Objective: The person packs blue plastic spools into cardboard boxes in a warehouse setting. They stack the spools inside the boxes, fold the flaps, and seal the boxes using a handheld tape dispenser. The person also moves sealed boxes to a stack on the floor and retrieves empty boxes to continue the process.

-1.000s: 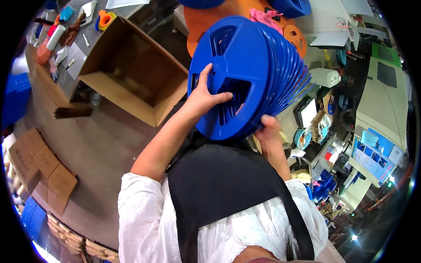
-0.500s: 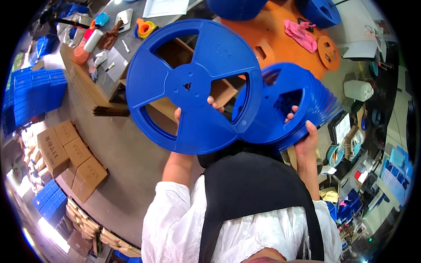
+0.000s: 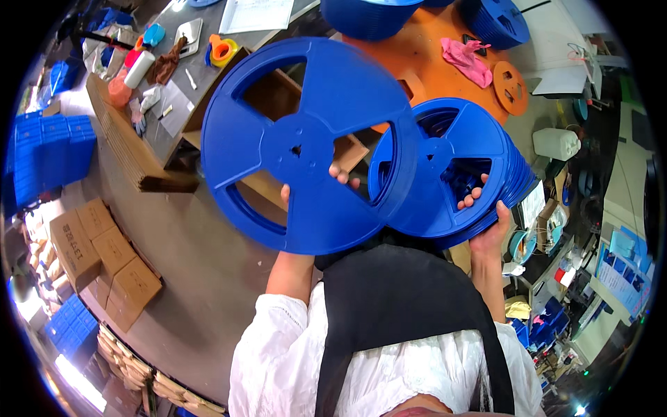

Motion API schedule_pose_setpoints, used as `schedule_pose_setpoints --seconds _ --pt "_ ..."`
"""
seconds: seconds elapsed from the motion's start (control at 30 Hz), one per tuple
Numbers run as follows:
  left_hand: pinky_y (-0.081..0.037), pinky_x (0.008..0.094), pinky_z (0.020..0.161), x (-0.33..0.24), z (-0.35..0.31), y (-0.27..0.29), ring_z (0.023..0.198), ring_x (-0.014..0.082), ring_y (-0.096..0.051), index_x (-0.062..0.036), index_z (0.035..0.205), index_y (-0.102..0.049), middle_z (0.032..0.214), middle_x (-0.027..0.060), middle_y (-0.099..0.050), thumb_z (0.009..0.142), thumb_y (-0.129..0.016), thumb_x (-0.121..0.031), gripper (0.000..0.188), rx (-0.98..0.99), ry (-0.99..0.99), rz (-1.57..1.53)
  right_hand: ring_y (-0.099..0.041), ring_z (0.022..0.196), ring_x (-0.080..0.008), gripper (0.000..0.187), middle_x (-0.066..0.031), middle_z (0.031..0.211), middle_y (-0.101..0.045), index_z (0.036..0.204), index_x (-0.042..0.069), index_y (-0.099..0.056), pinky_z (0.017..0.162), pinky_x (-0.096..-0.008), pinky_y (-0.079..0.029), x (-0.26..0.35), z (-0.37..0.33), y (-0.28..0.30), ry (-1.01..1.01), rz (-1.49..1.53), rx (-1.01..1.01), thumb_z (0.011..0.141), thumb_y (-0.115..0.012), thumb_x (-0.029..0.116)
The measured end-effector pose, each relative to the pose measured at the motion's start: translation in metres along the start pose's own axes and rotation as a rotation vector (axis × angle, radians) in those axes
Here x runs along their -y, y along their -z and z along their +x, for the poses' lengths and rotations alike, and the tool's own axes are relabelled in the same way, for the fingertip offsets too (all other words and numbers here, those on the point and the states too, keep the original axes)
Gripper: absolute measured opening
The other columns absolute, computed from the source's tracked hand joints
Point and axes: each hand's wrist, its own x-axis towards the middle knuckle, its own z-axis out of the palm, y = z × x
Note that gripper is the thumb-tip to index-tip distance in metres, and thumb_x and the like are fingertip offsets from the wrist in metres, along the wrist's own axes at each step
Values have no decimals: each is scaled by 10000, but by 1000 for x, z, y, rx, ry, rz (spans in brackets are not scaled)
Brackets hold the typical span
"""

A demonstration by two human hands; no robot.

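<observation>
A large blue plastic reel (image 3: 333, 90) with open windows faces up in front of my chest. My left hand (image 3: 340, 174) is closed on it from behind, fingertips showing through one window and the thumb at another; the palm is hidden. To its right is a stack of similar blue reels (image 3: 479, 135). My right hand (image 3: 490, 235) grips the stack's near right side, with fingers hooked into a window of the top reel and the thumb on the outer edge. The left reel overlaps the stack's left part; whether they touch I cannot tell.
Beyond the reels, an orange table (image 3: 445, 73) bears more blue reel stacks (image 3: 372, 21) and a pink cloth (image 3: 465, 61). A grey workbench (image 3: 208, 66) with tape and a scale stands far left. Cartons (image 3: 111, 260) sit on the floor at left; a white jug (image 3: 556, 143) is at right.
The left reel has shifted slightly lower. The stack at right has turned to face up more squarely, its reels less fanned. Both hands keep their holds, and the surroundings have slid slightly left.
</observation>
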Motion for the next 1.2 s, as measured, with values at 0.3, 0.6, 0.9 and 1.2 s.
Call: schedule_pose_setpoints --seconds 0.3,0.6,0.9,1.2 --pt "-377 421 1090 -5 25 4 1143 262 -539 -59 1399 -311 1167 117 -534 814 -656 -504 812 -30 21 -165 -485 771 -166 576 -38 844 -452 1303 28 -428 790 -368 -439 -1 0 10 -9 65 77 854 -580 355" --pt "-330 374 1099 -34 8 9 1127 215 -520 -45 1232 -414 1117 71 -523 741 -712 -517 743 -117 -26 -8 -461 580 -120 612 11 702 -445 1310 59 -443 654 -312 -400 14 0 34 67 343 343 825 -691 336" --pt "-380 394 1095 -82 -31 21 1129 236 -522 -38 1340 -362 1183 103 -504 800 -693 -476 770 -83 -335 180 -544 540 -129 453 -18 632 -525 1218 46 -441 599 -297 -433 25 12 9 165 549 694 861 -666 211" --pt "-442 384 1020 -56 -41 -13 1109 252 -548 -31 1387 -339 1215 149 -535 827 -652 -389 734 -321 -181 333 -544 580 -131 540 -16 693 -529 1298 60 -422 646 -315 -421 27 27 10 138 514 721 863 -653 283"
